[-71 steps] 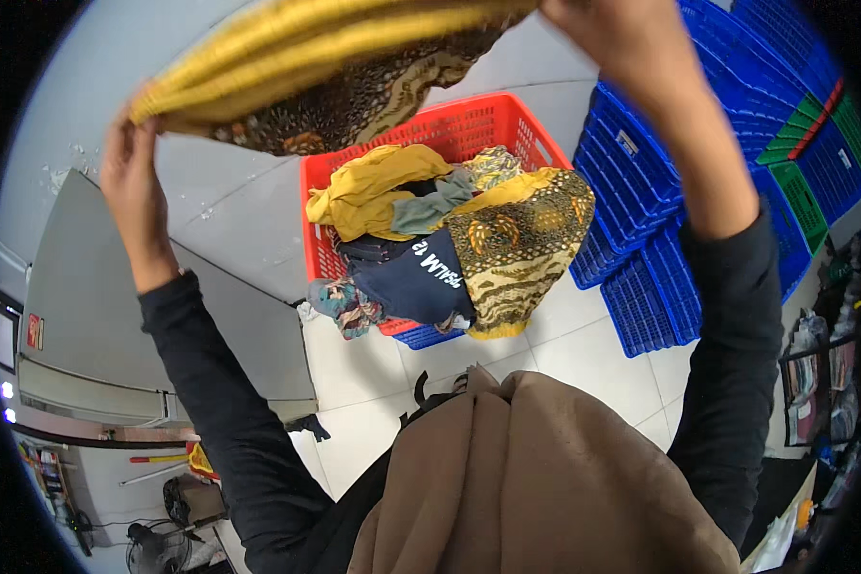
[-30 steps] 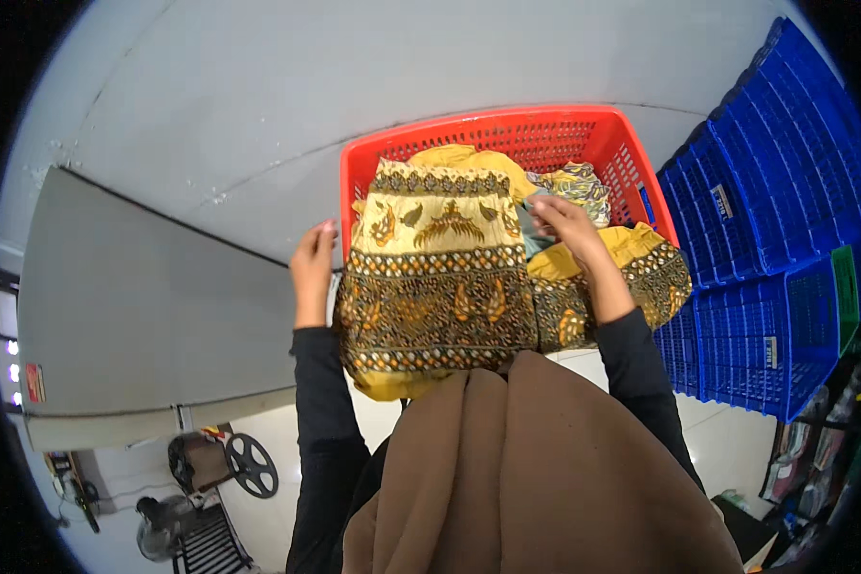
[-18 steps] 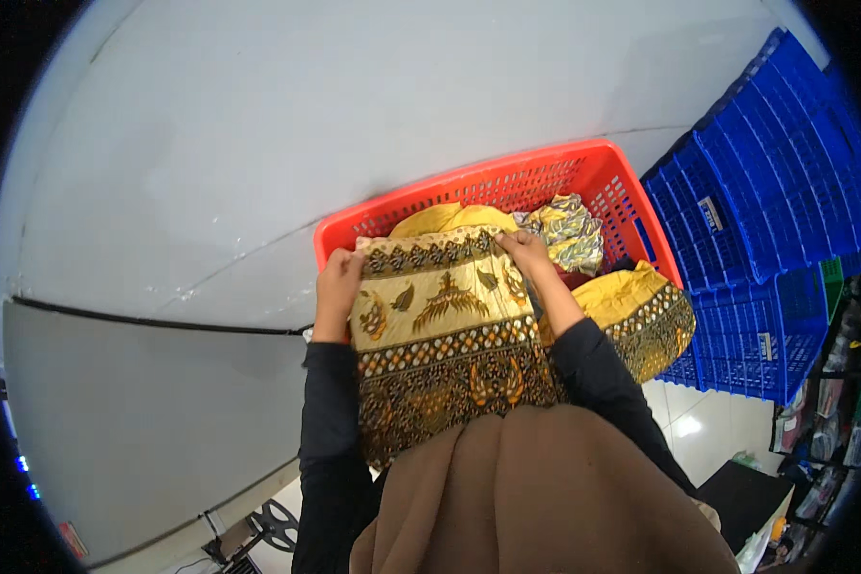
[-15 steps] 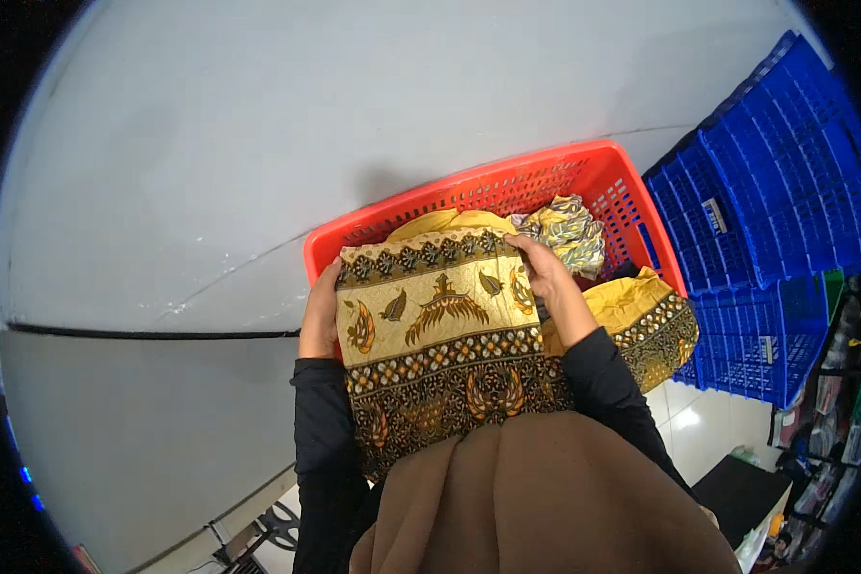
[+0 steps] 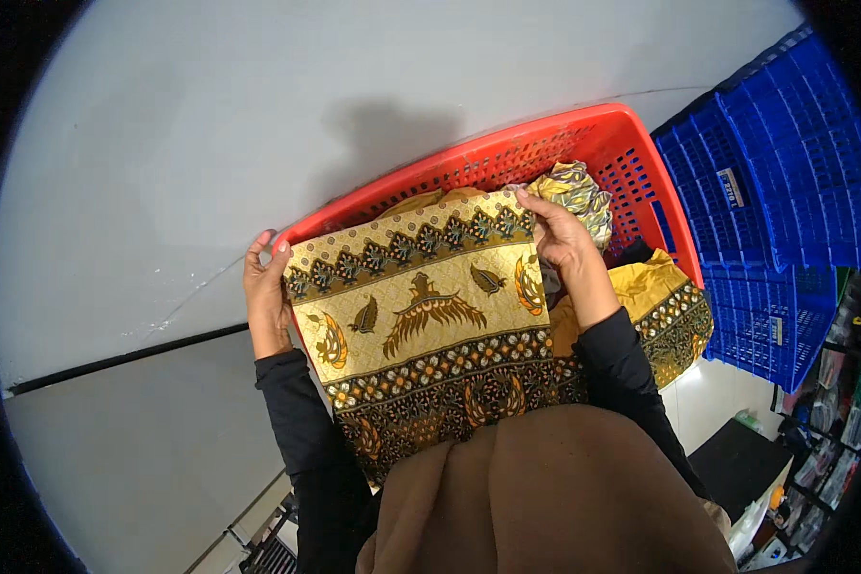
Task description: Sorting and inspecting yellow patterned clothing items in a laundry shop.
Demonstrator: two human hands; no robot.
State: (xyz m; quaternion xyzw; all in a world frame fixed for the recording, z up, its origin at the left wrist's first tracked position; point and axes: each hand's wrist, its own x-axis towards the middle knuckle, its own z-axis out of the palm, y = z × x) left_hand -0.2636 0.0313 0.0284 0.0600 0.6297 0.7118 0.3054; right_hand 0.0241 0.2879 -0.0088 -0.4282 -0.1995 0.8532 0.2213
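Note:
A yellow, black and orange batik cloth (image 5: 426, 320) is stretched between my two hands, hanging down toward my body. My left hand (image 5: 266, 287) pinches its upper left corner, thumb on the front. At the upper right corner my right hand (image 5: 562, 239) grips the edge, thumb on top. Behind the cloth is a red plastic basket (image 5: 641, 143) with perforated walls. Inside it lies a crumpled grey and yellow patterned cloth (image 5: 576, 196). Another yellow cloth with a dark patterned border (image 5: 670, 316) hangs over the basket's right side.
Blue plastic crates (image 5: 804, 153) are stacked at the right against a pale grey wall (image 5: 220, 115). Packed shelves (image 5: 837, 430) stand at the far right, near a black flat-topped object (image 5: 741, 474). Brown fabric (image 5: 545, 488) covers my front at the bottom.
Both hands have moved apart, the left one outward to the left, pulling the cloth wider and flatter. The cloth's top edge is now higher in view.

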